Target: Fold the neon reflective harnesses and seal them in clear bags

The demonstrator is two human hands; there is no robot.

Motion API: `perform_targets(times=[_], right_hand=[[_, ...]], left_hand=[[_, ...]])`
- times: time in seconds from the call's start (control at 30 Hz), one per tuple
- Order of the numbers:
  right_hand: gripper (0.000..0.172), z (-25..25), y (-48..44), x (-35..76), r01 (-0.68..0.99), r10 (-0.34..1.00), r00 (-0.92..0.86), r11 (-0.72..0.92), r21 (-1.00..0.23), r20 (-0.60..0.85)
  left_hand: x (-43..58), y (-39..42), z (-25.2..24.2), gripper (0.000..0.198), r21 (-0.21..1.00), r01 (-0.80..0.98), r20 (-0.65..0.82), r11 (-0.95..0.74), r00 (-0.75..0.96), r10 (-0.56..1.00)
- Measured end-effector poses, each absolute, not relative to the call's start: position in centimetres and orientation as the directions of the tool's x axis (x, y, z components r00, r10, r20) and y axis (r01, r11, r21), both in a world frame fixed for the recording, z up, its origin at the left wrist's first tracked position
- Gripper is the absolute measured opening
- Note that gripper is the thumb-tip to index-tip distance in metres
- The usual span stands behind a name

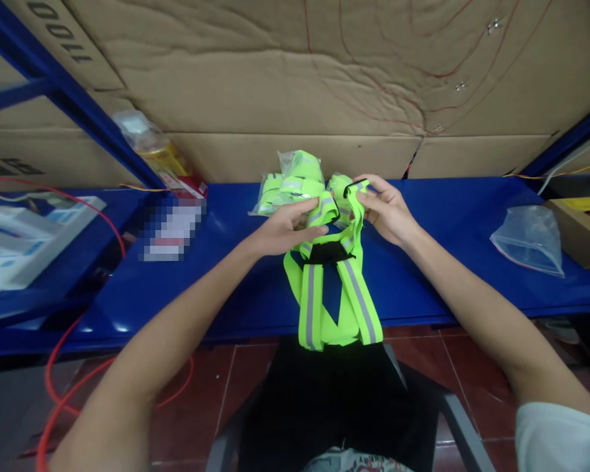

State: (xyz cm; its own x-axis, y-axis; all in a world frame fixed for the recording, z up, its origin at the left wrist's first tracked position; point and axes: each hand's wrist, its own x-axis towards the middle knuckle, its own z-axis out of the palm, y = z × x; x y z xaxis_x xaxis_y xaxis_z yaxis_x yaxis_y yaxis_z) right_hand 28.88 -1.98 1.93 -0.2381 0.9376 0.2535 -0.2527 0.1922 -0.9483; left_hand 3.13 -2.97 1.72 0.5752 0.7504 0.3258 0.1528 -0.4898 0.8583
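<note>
Both hands are engaged on one item, a bright yellow-green strap harness (312,301) with grey stripes, held above the front part of the blue worktop (255,288). The left hand (288,228) pinches an upper strap between thumb and fingers, near a black-edged loop. The right hand (388,208) grips the other upper strap beside a black fitting (357,188), thumb and fingers closed on it. A black patch (328,252) joins the straps below the hands; the lower straps extend past the worktop's front edge, toward the person's lap. Whether they touch that edge cannot be determined. Just behind the left hand lie bagged yellow-green straps (297,180), with a further bundle (339,183) partly hidden behind the harness. To the right, well apart, a see-through plastic bag (531,239) lies flat near a cardboard box (583,236). At the left rear, a bottle (150,144) leans near the blue frame post. A cardboard panel (255,85) backs the worktop.
</note>
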Motion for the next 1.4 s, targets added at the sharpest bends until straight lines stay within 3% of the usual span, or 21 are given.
perform_targets(times=[0.2, 0.33, 0.43, 0.53, 0.67, 0.87, 1.03, 1.2, 1.4], right_hand=[[0.057, 1.8, -1.7, 29.2, -0.246, 0.947, -0.228, 0.17, -0.954, 0.228], [0.061, 2.2, -2.0, 29.3, -0.297, 0.917, -0.328, 0.129, -0.946, 0.228], [0.066, 2.1, -2.2, 29.3, -0.293, 0.909, -0.359, 0.108, -0.95, 0.214], [0.064, 1.7, -2.1, 29.4, -0.226, 0.903, -0.367, 0.146, -0.963, 0.223], [0.061, 1.2, -1.7, 29.6, -0.205, 0.89, -0.385, 0.176, -0.963, 0.245], [0.061, 1.6, -2.1, 29.5, -0.222, 0.88, -0.43, 0.114, -0.968, 0.202], [0.061, 1.3, -2.6, 28.9, -0.158, 0.843, -0.49, 0.166, -0.973, 0.223], [0.05, 1.5, -3.0, 28.7, -0.103, 0.831, -0.483, 0.259, -0.96, 0.276], [0.046, 2.1, -3.3, 29.2, 0.11, 0.786, -0.555, 0.393, -0.913, 0.271]], left_hand=[[4.0, -3.5, 1.6, 0.075, 0.914, 0.082, 0.279, -0.398, 0.585, 0.761], [4.0, -3.3, 1.8, 0.078, 0.923, -0.015, 0.332, -0.385, 0.537, 0.776], [3.7, -2.9, 1.8, 0.081, 0.909, 0.01, 0.361, -0.416, 0.478, 0.8], [3.2, -2.4, 1.6, 0.079, 0.834, 0.123, 0.438, -0.538, 0.444, 0.781], [2.6, -2.0, 0.7, 0.072, 0.684, 0.309, 0.449, -0.66, 0.535, 0.716], [3.5, -2.2, -1.2, 0.086, 0.493, 0.34, 0.432, -0.801, 0.704, 0.564], [4.6, -2.6, -1.7, 0.048, 0.369, 0.329, 0.403, -0.869, 0.786, 0.469], [4.9, -2.9, -1.2, 0.032, 0.4, 0.266, 0.406, -0.877, 0.806, 0.43], [4.7, -2.4, -2.1, 0.059, 0.459, 0.374, 0.373, -0.806, 0.742, 0.557]])
